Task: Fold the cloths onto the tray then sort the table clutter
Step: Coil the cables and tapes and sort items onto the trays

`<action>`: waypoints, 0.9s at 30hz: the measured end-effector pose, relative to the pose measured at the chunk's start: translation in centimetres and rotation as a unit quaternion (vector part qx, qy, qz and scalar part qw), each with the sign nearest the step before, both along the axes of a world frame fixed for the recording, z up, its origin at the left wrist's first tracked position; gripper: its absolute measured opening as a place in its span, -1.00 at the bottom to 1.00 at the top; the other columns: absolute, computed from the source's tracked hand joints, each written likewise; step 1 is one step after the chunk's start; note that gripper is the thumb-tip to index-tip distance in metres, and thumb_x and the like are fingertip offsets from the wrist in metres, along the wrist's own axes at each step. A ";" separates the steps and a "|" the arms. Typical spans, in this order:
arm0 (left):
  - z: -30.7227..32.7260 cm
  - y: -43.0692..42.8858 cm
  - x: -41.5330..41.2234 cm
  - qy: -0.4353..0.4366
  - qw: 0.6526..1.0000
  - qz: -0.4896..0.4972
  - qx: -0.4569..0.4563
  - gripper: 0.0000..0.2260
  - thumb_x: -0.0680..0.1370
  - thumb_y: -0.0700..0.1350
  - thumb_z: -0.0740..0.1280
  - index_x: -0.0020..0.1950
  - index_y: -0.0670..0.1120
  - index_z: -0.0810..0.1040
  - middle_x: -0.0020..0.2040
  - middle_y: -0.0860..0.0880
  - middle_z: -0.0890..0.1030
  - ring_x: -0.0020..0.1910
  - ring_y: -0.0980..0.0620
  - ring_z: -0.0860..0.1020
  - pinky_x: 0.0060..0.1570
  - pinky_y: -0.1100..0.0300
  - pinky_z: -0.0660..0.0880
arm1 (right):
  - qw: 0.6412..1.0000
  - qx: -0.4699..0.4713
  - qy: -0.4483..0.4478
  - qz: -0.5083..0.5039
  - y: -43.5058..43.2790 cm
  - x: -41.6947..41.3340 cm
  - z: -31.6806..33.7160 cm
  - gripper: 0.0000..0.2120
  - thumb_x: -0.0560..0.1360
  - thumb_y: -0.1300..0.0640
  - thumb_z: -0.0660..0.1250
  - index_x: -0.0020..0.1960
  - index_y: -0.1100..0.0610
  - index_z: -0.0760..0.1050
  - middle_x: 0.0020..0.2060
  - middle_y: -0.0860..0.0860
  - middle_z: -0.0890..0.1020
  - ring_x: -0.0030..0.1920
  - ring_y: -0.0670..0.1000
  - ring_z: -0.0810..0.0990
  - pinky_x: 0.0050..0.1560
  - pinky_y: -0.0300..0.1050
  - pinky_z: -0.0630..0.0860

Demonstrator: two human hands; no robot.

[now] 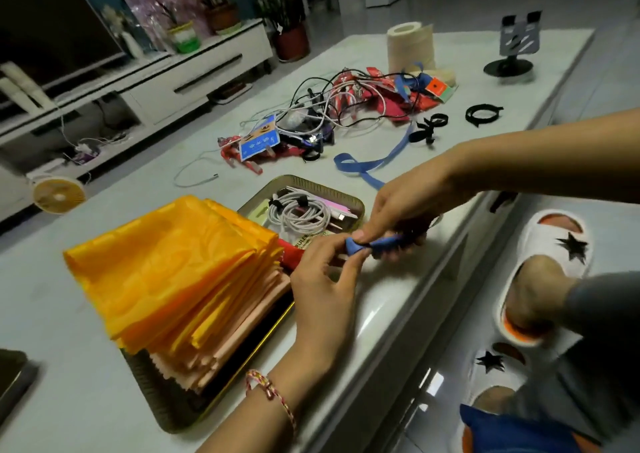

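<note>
Sorting step | left hand (323, 276) pinches rolled end of blue strap (381, 243), right hand (410, 206) grips its tail, centre-right | cloths (166, 265) folded on tray (166, 402), lower left | judge: keep roll tight, then place in cable tin (313, 185).

Folded cloths (166, 265) hide most of the tray (194, 414)

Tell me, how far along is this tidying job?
Done: folded cloths sit stacked on the large tray; a coiled white cable lies in the small tray. In hand: the left hand and right hand pinch a blue strap. Left: the cable tangle and black ties farther back on the table.
</note>
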State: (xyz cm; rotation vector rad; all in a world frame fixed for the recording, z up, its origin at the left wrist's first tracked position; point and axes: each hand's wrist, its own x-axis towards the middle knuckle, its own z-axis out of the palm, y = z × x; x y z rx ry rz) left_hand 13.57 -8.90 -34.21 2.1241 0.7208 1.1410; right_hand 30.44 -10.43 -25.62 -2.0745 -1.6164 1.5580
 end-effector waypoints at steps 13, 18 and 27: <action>0.2 0.3 0.4 0.026 0.998 0.038 0.035 -0.69 0.44 -0.02 0.31 0.17 -0.02 0.56 -0.07 0.05 0.58 -0.08 0.25 0.50 -0.05 0.50 0.39 | 0.989 0.124 0.071 0.028 -0.6 0.5 -0.7 -0.72 0.45 -0.09 0.35 -0.32 0.08 0.54 -0.55 -0.13 0.43 -0.52 -0.20 0.34 -0.48 -0.40 0.23; 0.3 -0.3 0.4 -0.035 0.997 0.029 -0.066 -0.73 0.45 0.03 0.32 0.14 0.14 0.49 0.09 0.11 0.58 0.10 0.17 0.54 0.11 0.34 0.44 | 0.963 0.094 0.254 -0.012 -0.4 0.5 -1.8 -0.76 0.56 0.11 0.20 -0.18 0.20 0.54 -0.37 0.01 0.55 -0.37 -0.08 0.47 -0.27 -0.25 0.38; 0.9 -0.5 0.5 -0.009 0.995 -0.027 -0.093 -0.88 0.43 -0.01 0.32 -0.06 0.11 0.60 -0.06 0.18 0.63 -0.04 0.22 0.57 -0.01 0.44 0.41 | 0.960 0.032 0.279 0.013 -1.3 2.4 -3.2 -0.75 0.48 -0.03 0.30 -0.11 0.17 0.55 -0.33 0.03 0.58 -0.41 -0.08 0.46 -0.34 -0.27 0.39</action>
